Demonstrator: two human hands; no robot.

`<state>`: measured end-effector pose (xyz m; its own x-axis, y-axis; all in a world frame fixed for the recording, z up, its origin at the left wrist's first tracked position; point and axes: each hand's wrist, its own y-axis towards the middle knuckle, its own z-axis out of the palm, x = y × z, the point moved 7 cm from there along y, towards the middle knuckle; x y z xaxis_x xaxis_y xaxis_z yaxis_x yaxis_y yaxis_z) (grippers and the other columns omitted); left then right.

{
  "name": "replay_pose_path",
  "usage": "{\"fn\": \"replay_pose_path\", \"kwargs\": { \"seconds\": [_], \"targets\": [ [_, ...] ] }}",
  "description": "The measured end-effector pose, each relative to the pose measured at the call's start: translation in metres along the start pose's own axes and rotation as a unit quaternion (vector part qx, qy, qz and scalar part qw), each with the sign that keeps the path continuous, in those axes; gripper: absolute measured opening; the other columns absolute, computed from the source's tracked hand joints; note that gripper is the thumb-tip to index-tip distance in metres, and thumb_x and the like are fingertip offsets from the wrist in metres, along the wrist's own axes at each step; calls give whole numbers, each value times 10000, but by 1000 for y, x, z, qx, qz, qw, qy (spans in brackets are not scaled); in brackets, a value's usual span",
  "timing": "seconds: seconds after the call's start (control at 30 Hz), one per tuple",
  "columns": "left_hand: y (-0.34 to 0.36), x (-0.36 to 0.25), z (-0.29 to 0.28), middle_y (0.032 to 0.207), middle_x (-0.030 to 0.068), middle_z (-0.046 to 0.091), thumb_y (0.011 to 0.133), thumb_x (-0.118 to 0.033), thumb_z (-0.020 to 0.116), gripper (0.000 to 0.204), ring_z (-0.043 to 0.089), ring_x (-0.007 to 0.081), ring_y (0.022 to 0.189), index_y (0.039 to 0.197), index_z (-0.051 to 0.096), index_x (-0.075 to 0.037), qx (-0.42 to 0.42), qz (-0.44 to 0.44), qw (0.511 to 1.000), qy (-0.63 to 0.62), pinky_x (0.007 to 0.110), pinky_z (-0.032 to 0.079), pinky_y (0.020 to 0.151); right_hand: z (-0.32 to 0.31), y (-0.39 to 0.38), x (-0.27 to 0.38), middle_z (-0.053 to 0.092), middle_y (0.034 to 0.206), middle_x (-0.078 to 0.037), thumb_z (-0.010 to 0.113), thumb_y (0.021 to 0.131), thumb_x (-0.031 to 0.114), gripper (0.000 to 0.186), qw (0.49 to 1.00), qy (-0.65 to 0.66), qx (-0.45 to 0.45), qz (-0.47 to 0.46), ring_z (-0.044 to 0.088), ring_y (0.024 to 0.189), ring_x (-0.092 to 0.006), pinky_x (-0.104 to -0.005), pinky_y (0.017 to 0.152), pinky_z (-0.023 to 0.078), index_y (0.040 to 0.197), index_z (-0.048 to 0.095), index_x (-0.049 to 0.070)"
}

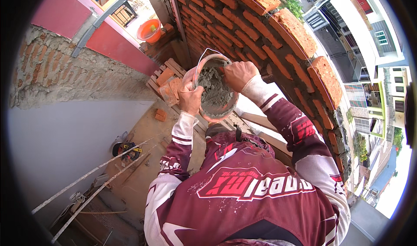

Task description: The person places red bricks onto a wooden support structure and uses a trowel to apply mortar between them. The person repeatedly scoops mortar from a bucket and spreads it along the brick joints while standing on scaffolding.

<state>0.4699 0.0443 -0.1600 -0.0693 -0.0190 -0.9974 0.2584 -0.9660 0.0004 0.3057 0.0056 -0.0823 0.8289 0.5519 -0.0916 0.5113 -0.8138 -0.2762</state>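
A round reddish bucket (221, 115) of wet grey mortar (213, 89) is held in front of me, its opening facing up toward my view. My left hand (190, 99) is closed on the bucket's left rim, thumb over the edge. On the opposite side, my right hand (240, 76) is closed in a fist at the rim; part of its grip is hidden. The thin wire handle (207, 50) stands up beyond the far rim. Close to my right arm rises a brick wall (256, 42) with grey mortar joints.
A taut string (296, 45) runs along the wall's top bricks. Loose bricks (168, 83) lie on wooden planks beyond my left hand. An orange basin (149, 31) stands farther off. Down on the left are a floor, a brick piece (160, 115) and long poles (102, 185). Houses stand at right.
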Motion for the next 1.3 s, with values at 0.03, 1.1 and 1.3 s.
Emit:
{"fn": "replay_pose_path", "kwargs": {
  "seconds": [0.03,1.1,1.3],
  "targets": [
    [2,-2,3,1215,37,698,803,60,544,206,602,56,849,946,687,100,6,-4,1000,-13,230,482,727,-6,8,4,680,677,-103,592,897,147,146,998,-25,-36,-46,718,625,-226,-356,517,547,871,614,6],
    [15,-48,64,1047,90,736,751,48,610,251,430,29,620,607,406,26,134,97,985,53,255,329,524,109,-115,-15,712,830,-121,585,963,333,357,783,618,-10,71,698,787,-298,-406,715,541,1131,694,37],
    [1,-42,78,1200,137,715,744,53,600,55,592,64,793,703,583,85,115,110,981,114,241,446,664,68,-136,-38,674,1003,-113,584,939,227,400,981,126,-113,99,687,890,-312,-461,724,534,1323,560,115]
  ]
}}
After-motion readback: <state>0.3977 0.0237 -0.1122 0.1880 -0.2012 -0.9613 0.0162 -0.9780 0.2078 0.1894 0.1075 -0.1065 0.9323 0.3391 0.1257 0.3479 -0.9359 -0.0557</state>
